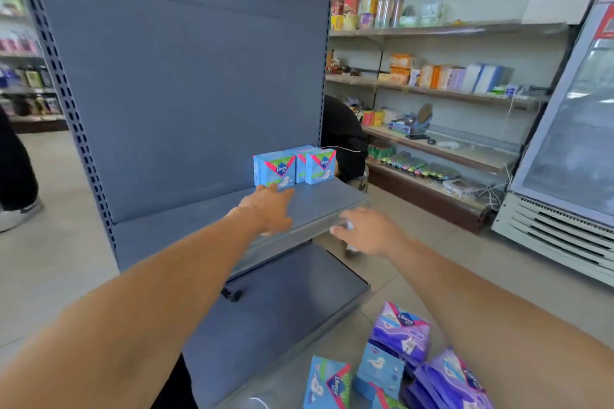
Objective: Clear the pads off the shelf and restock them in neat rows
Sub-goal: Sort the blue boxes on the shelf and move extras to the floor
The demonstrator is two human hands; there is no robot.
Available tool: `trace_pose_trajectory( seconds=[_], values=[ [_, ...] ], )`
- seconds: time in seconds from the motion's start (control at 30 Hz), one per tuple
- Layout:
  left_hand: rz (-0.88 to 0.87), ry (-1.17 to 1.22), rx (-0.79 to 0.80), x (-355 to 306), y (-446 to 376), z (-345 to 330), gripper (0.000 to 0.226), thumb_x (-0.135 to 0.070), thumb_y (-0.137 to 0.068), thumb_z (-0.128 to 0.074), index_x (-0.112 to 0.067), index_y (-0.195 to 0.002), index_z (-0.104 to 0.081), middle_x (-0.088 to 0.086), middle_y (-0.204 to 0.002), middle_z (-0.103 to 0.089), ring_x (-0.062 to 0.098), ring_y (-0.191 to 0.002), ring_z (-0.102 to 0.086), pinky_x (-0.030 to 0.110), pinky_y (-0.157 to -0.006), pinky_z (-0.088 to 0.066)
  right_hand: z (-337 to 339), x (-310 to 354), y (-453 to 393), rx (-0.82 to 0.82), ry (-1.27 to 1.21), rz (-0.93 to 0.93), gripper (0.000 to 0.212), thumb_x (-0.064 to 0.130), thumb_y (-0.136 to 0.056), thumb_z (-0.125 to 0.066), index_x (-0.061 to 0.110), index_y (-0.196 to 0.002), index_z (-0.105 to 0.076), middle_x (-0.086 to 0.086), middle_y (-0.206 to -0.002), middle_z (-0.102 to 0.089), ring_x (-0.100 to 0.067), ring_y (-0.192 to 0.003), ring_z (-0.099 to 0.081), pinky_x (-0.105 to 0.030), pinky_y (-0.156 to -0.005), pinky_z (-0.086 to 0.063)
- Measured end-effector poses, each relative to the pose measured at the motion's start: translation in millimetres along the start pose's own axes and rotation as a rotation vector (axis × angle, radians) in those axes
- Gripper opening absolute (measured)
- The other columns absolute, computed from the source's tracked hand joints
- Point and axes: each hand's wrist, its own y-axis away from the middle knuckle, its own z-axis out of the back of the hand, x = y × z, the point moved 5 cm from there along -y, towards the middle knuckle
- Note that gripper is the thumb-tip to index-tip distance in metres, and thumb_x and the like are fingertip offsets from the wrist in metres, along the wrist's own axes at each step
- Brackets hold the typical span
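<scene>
Three light-blue pad packs (294, 167) stand upright at the back right of the grey shelf (206, 226). My left hand (269, 209) stretches over the shelf just short of the leftmost pack, fingers relaxed, holding nothing. My right hand (365, 232) hovers at the shelf's front right corner with fingers spread loosely; something small and white shows at its fingers, too blurred to tell. More pads lie in a loose heap on the floor at the lower right: purple packs (403, 330) and blue packs (329, 383).
A lower grey base shelf (275, 302) juts out below. The perforated upright (59, 83) edges the unit's left side. A person in black crouches behind the unit's right edge (345, 143). Stocked wall shelves (448, 83) and a glass-door cooler (571, 143) stand on the right.
</scene>
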Motion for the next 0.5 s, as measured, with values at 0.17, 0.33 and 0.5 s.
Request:
trace_pose_trajectory(
  seconds=[0.17,0.33,0.5],
  values=[
    [0.038,-0.027,-0.008,20.7,-20.6,22.4,0.072,-0.04,-0.088,-0.05,-0.029,-0.152,-0.019,0.008,-0.148,-0.032,0.031,-0.135,-0.031,0.05,-0.099,-0.045,23.4,16.9,-36.5,-0.057,-0.026,0.005,0.064,0.063,-0.091,-0.042,0.024,-0.142,-0.044,-0.006,-0.138,-0.051,-0.028,-0.129,-0.044,-0.044,-0.104,-0.041],
    [0.046,-0.014,-0.005,32.0,-60.2,17.9,0.073,-0.04,-0.09,-0.051,-0.028,-0.153,-0.016,0.008,-0.153,-0.026,0.03,-0.137,-0.027,0.049,-0.099,-0.045,32.2,10.1,-79.0,-0.107,-0.148,-0.023,0.064,0.055,-0.092,-0.05,0.019,-0.144,-0.042,-0.007,-0.141,-0.049,-0.025,-0.13,-0.045,-0.039,-0.102,-0.042],
    [0.044,-0.025,-0.008,41.4,-115.2,1.3,0.078,-0.04,-0.091,-0.052,-0.026,-0.154,-0.01,0.01,-0.158,-0.013,0.03,-0.143,-0.018,0.047,-0.099,-0.044,22.3,-10.8,-135.4,-0.115,-0.218,-0.048,0.061,0.05,-0.092,-0.055,0.017,-0.142,-0.044,-0.004,-0.144,-0.045,-0.024,-0.129,-0.046,-0.035,-0.097,-0.041]
  ],
)
